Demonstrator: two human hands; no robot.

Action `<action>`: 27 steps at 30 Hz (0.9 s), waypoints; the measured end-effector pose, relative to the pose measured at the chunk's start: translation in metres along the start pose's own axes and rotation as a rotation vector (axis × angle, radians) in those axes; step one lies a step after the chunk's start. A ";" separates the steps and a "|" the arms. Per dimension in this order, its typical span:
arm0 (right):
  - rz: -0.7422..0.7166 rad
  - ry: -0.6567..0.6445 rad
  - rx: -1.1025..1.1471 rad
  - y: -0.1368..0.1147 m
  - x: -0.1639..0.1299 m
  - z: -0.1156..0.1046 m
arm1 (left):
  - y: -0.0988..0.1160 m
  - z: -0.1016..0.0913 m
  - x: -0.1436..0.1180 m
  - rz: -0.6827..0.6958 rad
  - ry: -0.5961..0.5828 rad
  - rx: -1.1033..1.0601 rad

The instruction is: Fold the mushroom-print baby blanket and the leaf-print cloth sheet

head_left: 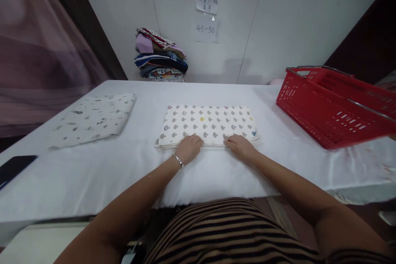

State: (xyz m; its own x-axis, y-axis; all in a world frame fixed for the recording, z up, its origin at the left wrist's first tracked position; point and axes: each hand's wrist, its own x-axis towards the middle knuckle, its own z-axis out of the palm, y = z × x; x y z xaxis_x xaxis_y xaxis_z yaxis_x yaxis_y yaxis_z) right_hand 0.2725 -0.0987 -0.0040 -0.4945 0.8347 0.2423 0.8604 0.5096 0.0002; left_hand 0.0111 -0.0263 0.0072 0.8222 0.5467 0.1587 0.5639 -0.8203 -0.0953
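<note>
Left hand (189, 147) and right hand (239, 145) press flat, fingers loose, holding nothing, on the folded white mushroom-print cloth (208, 126)

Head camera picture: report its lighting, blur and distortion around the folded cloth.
Head view: soft, even light, the folded cloth sharp under the left hand and right hand; wide-angle bending bows the table edge and tilts the red basket; the left curtain is blurred; corners darken.
</note>
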 end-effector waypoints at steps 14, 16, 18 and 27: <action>0.090 0.159 0.014 0.032 -0.048 -0.010 | -0.023 0.008 -0.031 -0.068 0.154 -0.011; 0.121 0.158 -0.028 0.048 -0.066 -0.012 | -0.034 0.007 -0.042 -0.108 0.157 0.005; 0.150 0.148 -0.071 0.064 -0.084 -0.009 | -0.046 0.004 -0.055 -0.157 0.157 0.014; 0.055 0.170 -0.155 0.088 -0.101 0.013 | -0.081 0.002 -0.093 -0.368 0.120 -0.001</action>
State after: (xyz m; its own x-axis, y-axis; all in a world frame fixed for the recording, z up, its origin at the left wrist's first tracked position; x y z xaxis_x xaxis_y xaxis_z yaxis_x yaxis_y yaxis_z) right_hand 0.3962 -0.1355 -0.0412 -0.4300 0.8065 0.4057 0.9004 0.4157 0.1280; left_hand -0.1103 -0.0105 -0.0019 0.5501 0.7809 0.2960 0.8192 -0.5734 -0.0100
